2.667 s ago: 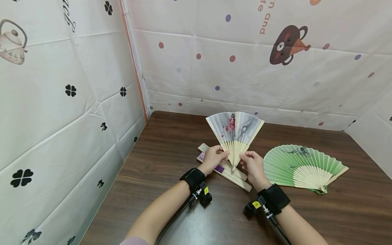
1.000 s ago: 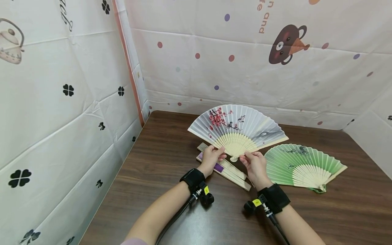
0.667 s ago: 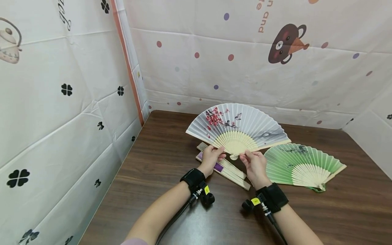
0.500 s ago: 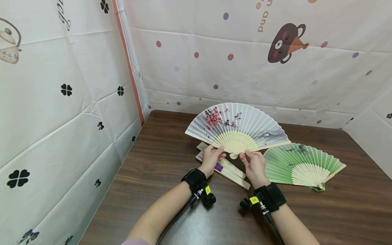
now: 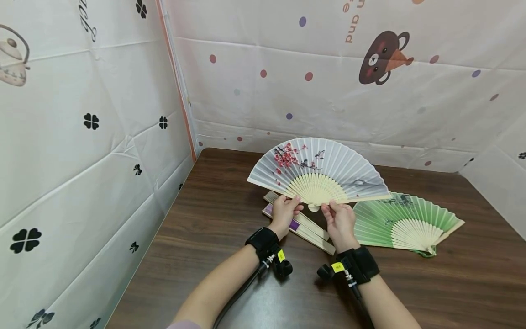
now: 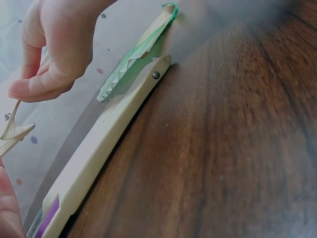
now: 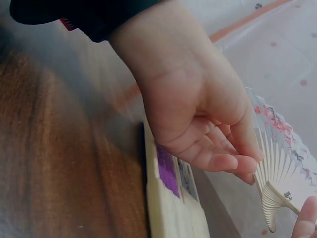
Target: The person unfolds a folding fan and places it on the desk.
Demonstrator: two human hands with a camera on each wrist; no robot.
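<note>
A white-grey folding fan [image 5: 337, 164], painted with red blossoms and small birds, is spread into a wide half circle and held up above the table. My left hand [image 5: 283, 214] pinches its left outer stick near the pivot, thumb on the near side. Opposite, my right hand [image 5: 342, 224] pinches the right outer stick. In the left wrist view the right hand [image 6: 62, 47] grips the stick; in the right wrist view the left hand [image 7: 188, 99] does. Beneath the hands lie two folded fans [image 5: 314, 236] with purple and grey cloth, partly hidden by the left hand.
A green folding fan [image 5: 374, 224] lies spread on the right of the brown wooden table [image 5: 205, 256], its far left edge overlapped by the raised fan. Patterned white sheets [image 5: 246, 100] hang behind and to the left. Cables run from both wrist cameras.
The white-grey fan has gone from a narrow, half-spread wedge to a wide half circle, its outer sticks swinging outward and down. During the last half second it has barely moved.
</note>
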